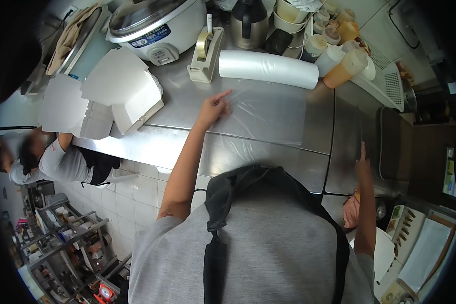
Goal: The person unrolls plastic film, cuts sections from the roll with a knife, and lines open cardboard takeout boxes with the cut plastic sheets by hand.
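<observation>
My left hand (217, 108) is over the left edge of a clear plastic sheet (273, 114), its index finger stretched out and the other fingers bent. Whether it touches the plastic I cannot tell. The sheet lies flat on the steel counter (175, 109), just in front of a thick roll of clear plastic (268, 70), and its near part reaches towards my apron. Off to the right, my right hand (363, 164) has its index finger extended, near a dark rectangular board (395, 147). Nothing shows in either hand.
White takeaway boxes (137, 104) stand open at the left. Behind are a rice cooker (154, 33), a tape dispenser (205, 55), a steel jug (249, 25) and several sauce bottles (345, 68). Another person (68, 162) is at the counter's left end.
</observation>
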Tool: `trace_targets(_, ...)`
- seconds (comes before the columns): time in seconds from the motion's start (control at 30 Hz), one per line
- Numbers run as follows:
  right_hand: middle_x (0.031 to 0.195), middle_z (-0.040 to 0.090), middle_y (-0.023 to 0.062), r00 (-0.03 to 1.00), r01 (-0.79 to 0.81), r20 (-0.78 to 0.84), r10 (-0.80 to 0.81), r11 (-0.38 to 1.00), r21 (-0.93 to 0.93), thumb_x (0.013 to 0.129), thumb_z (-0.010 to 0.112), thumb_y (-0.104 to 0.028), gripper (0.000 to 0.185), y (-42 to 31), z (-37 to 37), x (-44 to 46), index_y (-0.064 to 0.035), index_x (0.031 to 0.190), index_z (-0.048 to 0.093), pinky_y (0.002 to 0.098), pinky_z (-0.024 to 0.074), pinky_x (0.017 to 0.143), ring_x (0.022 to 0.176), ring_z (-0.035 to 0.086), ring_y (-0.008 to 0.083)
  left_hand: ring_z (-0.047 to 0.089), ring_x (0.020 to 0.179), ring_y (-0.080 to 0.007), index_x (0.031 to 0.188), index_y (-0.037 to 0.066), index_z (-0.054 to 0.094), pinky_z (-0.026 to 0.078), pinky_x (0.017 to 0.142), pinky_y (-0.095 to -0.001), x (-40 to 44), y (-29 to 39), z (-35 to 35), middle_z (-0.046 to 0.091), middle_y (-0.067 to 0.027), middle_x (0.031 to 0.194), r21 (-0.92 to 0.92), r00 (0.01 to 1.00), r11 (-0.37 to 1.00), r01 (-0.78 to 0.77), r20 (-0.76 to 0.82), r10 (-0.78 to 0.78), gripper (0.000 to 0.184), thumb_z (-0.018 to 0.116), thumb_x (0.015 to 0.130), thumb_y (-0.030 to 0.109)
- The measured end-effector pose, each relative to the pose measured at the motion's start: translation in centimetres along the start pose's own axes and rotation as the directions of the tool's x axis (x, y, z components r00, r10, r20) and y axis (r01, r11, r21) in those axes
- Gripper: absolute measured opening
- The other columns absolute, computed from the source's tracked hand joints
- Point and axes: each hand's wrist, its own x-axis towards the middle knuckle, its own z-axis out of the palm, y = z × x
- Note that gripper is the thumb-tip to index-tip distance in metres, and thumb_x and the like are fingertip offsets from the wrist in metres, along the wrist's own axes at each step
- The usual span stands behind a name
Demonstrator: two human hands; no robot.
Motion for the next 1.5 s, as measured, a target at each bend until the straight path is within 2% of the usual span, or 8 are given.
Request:
trace_targets(0.17, 0.118, 0.055, 0.0274, 0.988, -0.075, 0.131, 0.085, 0.994, -0.079, 0.094, 0.057, -0.026, 0.067, -5.6, -2.7, -0.6, -0.03, 0.153, 0.026, 0.0496, 0.0487, 0.092, 0.111, 0.058, 0.0413, 0.056, 0.061, -0.0055, 0.134, 0.009, 0.058, 0.049, 0.058, -0.0215, 0.5, -0.7, 0.9, 0.061, 0.0019, 0.079, 0.189, 0.988, 0.981, 0.033, -0.156, -0.004, 0.039, 0.061, 0.095, 0.016)
trace_targets(0.33, 0.116, 0.059, 0.0125, 0.903, 0.41, -0.196, -0.381, 0.901, 0.137, 0.092, 0.06, -0.034, 0.041, -18.6, -10.6, 0.3, -0.0155, 0.129, 0.059, 0.0433, 0.0475, 0.093, 0.116, 0.053, 0.0331, 0.057, 0.06, -0.0089, 0.127, 0.009, 0.062, 0.047, 0.056, -0.0259, 0.4, -0.1, 2.0, 0.063, -0.001, 0.072, 0.292, 0.975, 0.954, 0.062, -0.223, 0.005, 0.036, 0.063, 0.094, 0.022)
trace_targets(0.53, 0.129, 0.05, 0.0145, 0.305, 0.917, -0.485, -0.82, 0.389, -0.082, 0.076, 0.076, -0.019, 0.075, -35.9, -10.3, 6.5, -0.0283, 0.144, 0.045, 0.0437, 0.0429, 0.1, 0.117, 0.05, 0.0341, 0.062, 0.059, -0.0266, 0.119, 0.013, 0.065, 0.048, 0.06, -0.0397, 0.3, 1.2, 5.2, 0.062, -0.0124, 0.065, 0.692, 0.894, 0.711, 0.126, -0.39, 0.22, 0.035, 0.065, 0.09, 0.033)
trace_targets(1.07, 0.127, 0.05, 0.0154, 0.486, 0.823, -0.31, -0.817, 0.547, -0.152, 0.075, 0.078, -0.036, 0.089, -41.0, -8.5, 11.0, -0.05, 0.148, 0.028, 0.0513, 0.0404, 0.093, 0.111, 0.053, 0.0375, 0.052, 0.065, -0.0052, 0.129, 0.003, 0.061, 0.044, 0.062, -0.0266, -4.3, -0.8, 8.4, 0.061, -0.0009, 0.067, 0.186, 0.991, 0.98, 0.078, -0.123, -0.055, 0.048, 0.069, 0.091, 0.03)
trace_targets(1.2, 0.128, 0.05, 0.0155, 0.491, 0.827, -0.283, -0.824, 0.543, -0.148, 0.074, 0.078, -0.037, 0.091, -41.1, -8.8, 11.0, -0.0501, 0.148, 0.027, 0.0513, 0.0408, 0.093, 0.111, 0.053, 0.0383, 0.061, 0.07, -0.0152, 0.119, -0.001, 0.064, 0.049, 0.067, -0.03, -5.0, 3.1, 9.0, 0.064, -0.006, 0.07, 0.452, 0.981, 0.875, 0.174, -0.16, -0.112, 0.052, 0.077, 0.082, 0.033)
trace_targets(1.27, 0.128, 0.05, 0.0155, 0.486, 0.827, -0.274, -0.83, 0.538, -0.163, 0.073, 0.079, -0.037, 0.093, -41.0, -8.8, 11.3, -0.0496, 0.149, 0.026, 0.0515, 0.0411, 0.093, 0.111, 0.053, 0.0388, 0.066, 0.076, -0.0229, 0.112, -0.002, 0.064, 0.051, 0.073, -0.0339, -4.7, 6.1, 9.5, 0.066, -0.0106, 0.077, 0.709, 0.978, 0.679, 0.192, -0.197, -0.07, 0.053, 0.081, 0.077, 0.034)
trace_targets(1.37, 0.135, 0.047, 0.0113, 0.48, 0.841, -0.257, -0.838, 0.524, -0.137, 0.071, 0.08, -0.037, 0.099, -41.0, -8.7, 12.0, -0.0484, 0.15, 0.022, 0.0524, 0.0438, 0.095, 0.113, 0.053, 0.0376, 0.066, 0.085, -0.0304, 0.106, -0.001, 0.063, 0.051, 0.08, -0.039, -1.2, 3.2, 10.8, 0.066, -0.0167, 0.087, 0.901, 0.758, 0.386, -0.196, -0.11, 0.643, 0.056, 0.084, 0.071, 0.038)
trace_targets(1.5, 0.137, 0.047, 0.0088, 0.482, 0.855, -0.204, -0.852, 0.508, -0.104, 0.069, 0.081, -0.037, 0.102, -40.7, -9.3, 12.5, -0.0454, 0.151, 0.021, 0.0512, 0.0449, 0.096, 0.118, 0.051, 0.0359, 0.065, 0.092, -0.0293, 0.107, 0.0, 0.063, 0.05, 0.082, -0.0409, 4.3, 1.2, 13.0, 0.066, -0.0206, 0.098, 0.644, 0.96, 0.758, -0.102, -0.136, 0.245, 0.059, 0.083, 0.07, 0.041)
